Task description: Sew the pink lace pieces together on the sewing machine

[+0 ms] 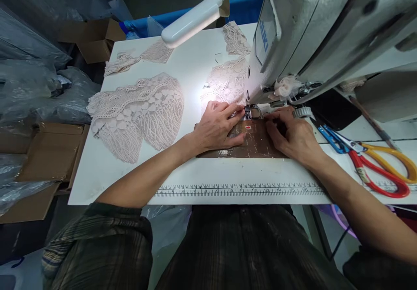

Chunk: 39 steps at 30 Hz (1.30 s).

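My left hand (220, 127) lies with fingers stretched out just left of the presser foot (251, 112) of a sewing machine (276, 42). Its upper fingers touch the near edge of a pale pink lace piece (224, 81), lit brightly by the lamp. On the right of the foot, my right hand (291, 133) is closed, thumb and fingertips bent together; what they pinch, if anything, is too small to make out. Both hands rest around a worn brown plate (257, 140) with a small red-and-white sticker. The needle point is hidden.
More lace pieces (140, 107) lie left on the white table (124, 181). A white lamp (192, 20) hangs over it. Red-handled scissors (378, 172), yellow-handled scissors (391, 155) and a dark phone-like slab (339, 107) lie right. A printed ruler (241, 190) runs along the front edge.
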Motion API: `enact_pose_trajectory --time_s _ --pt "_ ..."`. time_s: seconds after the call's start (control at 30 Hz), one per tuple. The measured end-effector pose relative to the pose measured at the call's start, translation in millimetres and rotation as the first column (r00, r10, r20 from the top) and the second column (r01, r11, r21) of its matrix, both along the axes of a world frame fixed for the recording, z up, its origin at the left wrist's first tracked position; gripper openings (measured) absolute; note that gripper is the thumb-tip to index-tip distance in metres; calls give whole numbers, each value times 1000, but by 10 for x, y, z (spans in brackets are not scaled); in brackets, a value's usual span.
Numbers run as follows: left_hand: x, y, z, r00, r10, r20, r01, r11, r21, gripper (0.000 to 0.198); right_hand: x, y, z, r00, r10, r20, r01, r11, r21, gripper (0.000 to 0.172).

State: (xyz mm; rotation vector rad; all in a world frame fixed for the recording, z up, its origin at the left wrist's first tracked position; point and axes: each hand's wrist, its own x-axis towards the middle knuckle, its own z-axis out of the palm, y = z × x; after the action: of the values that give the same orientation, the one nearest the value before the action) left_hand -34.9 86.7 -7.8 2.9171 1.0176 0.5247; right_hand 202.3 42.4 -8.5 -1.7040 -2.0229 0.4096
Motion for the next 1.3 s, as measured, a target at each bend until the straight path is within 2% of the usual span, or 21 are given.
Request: enact_pose_trajectory --time_s 0.17,0.33,0.6,0.7,0.8,0.9,1.17,1.3 --pt "-10 10 -10 1000 4 3 -4 1000 -20 51 21 14 6 996 -5 -91 9 999 40 23" --pt "-29 25 -7 1000 -3 15 4 999 -42 57 30 15 -3 993 12 -114 -5 998 67 19" --pt "-35 26 9 1000 -3 25 5 994 -109 63 45 48 -48 995 2 -105 11 993 115 21" --pt "-31 27 11 998 14 59 -6 990 -141 70 52 56 -54 995 -5 -100 17 993 113 19" --pt "-18 35 4 995 13 101 8 980 -198 86 59 56 -52 995 -25 -96 35 994 102 17" --pt "-2 45 -2 997 -1 79 20 971 -238 94 65 53 -45 994 -26 -107 35 996 87 17" --pt "38 -23 95 998 61 -32 -67 969 -240 79 40 57 -53 995 -37 -92 45 995 87 18" --pt "108 -141 122 975 216 -56 -223 955 -195 80 51 61 -49 992 -20 -129 30 996 81 20"
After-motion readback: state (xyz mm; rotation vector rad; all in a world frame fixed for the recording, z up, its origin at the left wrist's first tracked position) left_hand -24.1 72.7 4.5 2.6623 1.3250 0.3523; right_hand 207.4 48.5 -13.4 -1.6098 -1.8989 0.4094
